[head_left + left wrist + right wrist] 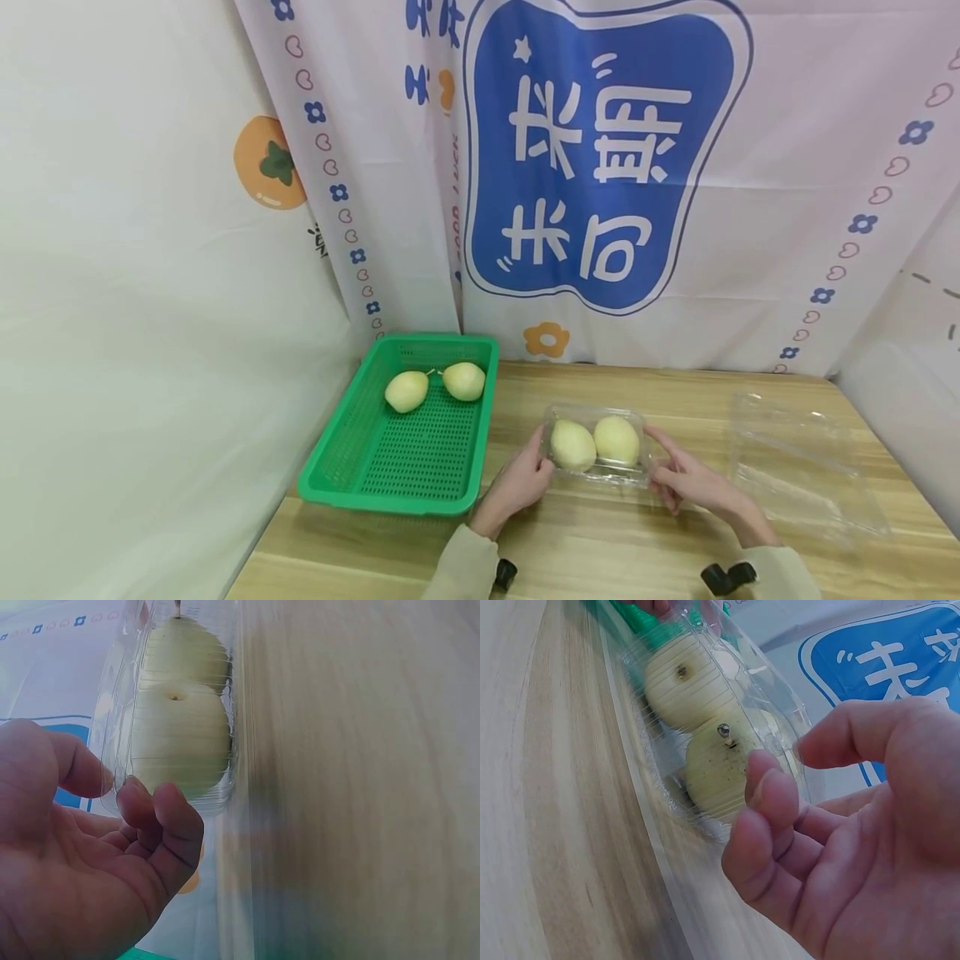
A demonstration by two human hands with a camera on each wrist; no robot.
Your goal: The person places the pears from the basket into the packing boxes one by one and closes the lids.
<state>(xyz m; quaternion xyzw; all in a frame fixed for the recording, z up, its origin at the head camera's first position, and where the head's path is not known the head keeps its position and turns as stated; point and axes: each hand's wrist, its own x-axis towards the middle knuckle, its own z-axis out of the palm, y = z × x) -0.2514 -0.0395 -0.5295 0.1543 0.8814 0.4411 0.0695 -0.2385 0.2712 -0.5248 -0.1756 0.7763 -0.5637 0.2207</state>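
1. Clear plastic clamshell box (pixel 597 447) sits on the wooden desk (pixel 630 533), just right of the green basket (pixel 408 425). I'll use that basket as my reference point for everything.
2. Inside the box are two pale yellow-green pears (pixel 595 442), side by side in a row that runs away from the basket, so the box's long axis goes left-right across the person.
3. The left hand (pixel 521 483) is at the box end nearest the basket, fingers loosely curled with the tips against the plastic wall. In the left wrist view the fingertips (pixel 154 806) touch the corner but I wouldn't call it a firm grip.
4. The right hand (pixel 686 482) is at the far end from the basket, fingers relaxed and spread, index finger reaching to the rim. The right wrist view shows fingertips (pixel 769 787) just beside the plastic; can't tell if they press on it.
5. So the box lies dead between both hands, one at each short end, neither one nearer.
6. Two more pears (pixel 435 386) lie at the back of the basket, and another clear lid or tray (pixel 802 471) lies well off on the side away from it.
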